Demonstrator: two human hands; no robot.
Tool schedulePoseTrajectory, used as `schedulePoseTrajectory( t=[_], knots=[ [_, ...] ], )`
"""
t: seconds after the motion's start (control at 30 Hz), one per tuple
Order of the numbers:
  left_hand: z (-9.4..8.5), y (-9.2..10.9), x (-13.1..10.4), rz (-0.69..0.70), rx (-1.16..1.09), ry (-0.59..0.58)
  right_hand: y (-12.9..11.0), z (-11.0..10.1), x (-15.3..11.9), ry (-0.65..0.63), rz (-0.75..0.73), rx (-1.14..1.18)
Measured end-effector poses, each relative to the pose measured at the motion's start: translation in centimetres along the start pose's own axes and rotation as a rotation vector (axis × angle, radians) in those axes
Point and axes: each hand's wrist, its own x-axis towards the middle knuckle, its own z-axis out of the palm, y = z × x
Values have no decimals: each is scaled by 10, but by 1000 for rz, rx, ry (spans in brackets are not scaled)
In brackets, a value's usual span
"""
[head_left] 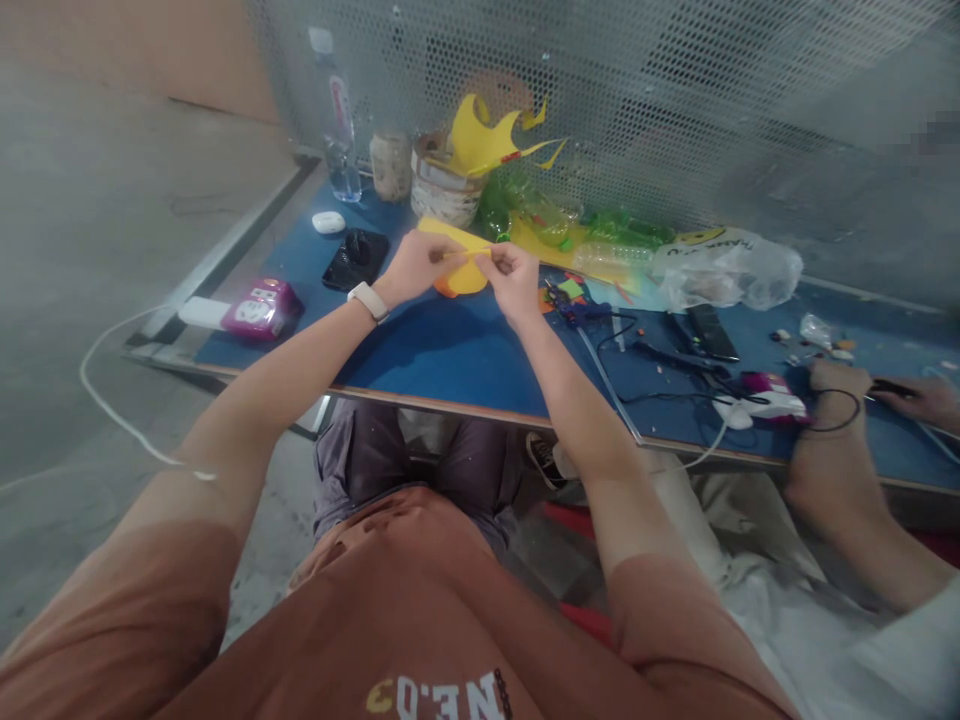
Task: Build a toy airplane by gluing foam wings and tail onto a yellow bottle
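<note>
A piece of yellow paper (466,278) sits at the centre of the dial, above the near-middle of the blue desk (420,345), bent into a curve; whether it touches the surface cannot be determined. The left hand (421,265), at 9 o'clock, is nearly closed, thumb and fingers pinching the paper. The right hand (516,278), at 3 o'clock, is likewise nearly closed, pinching it from the opposite side. At 12 o'clock, just beyond, stands a pot (444,200) with a cut yellow shape (480,140) on top. A jar (391,168) and an upright clear bottle (341,130) stand at 11. A small white case (328,222) lies at 10, a black phone (345,268) at 9. Green plastic bottles (529,205) lie at 2, a printed plastic bag (731,275) at 3. A co-worker's hand (840,382) rests between 3 and 4, well apart.
</note>
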Motion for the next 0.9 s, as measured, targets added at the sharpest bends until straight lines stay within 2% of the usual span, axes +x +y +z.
schedulePoseTrajectory(
  t=[0.13,0.3,0.53,0.77,0.9],
  knots=[
    [0,3,0,-41,2,5,1,-1,1,-15,-6,-24],
    [0,1,1,-25,6,7,6,-4,2,12,-5,0],
    [-1,9,1,-17,20,6,3,-8,1,-1,19,-50],
    [-1,-1,2,-23,29,-5,18,-7,4,-15,-34,24],
    [-3,-2,2,-46,35,-10,18,-6,5,4,-20,52]
  ],
)
